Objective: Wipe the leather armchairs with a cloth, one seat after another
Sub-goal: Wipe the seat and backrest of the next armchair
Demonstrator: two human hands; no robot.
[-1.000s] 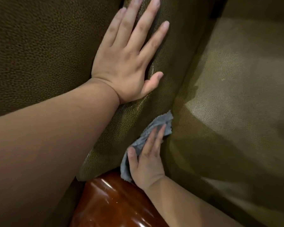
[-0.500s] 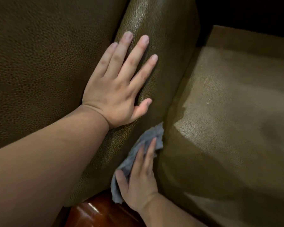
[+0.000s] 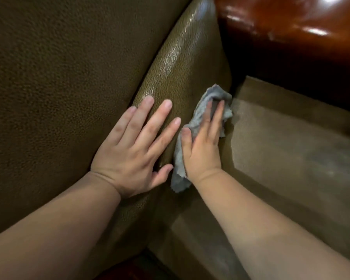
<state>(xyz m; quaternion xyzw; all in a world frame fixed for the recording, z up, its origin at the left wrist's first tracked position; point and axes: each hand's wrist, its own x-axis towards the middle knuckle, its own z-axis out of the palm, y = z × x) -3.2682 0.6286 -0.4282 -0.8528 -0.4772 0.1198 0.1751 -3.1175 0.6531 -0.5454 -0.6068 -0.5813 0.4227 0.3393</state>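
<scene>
Grey cloth (image 3: 198, 126) under right grip (image 3: 202, 150) — pressed flat.

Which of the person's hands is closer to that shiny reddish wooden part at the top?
Right. The right hand, pressing the grey cloth, lies below the wood; the left hand rests farther down-left on the leather.

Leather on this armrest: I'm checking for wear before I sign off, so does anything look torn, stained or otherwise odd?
Nothing stands out. The armrest leather looks whole and glossy where the left hand rests flat. The right hand presses the grey cloth, which is only crumpled with frayed edges.
</scene>
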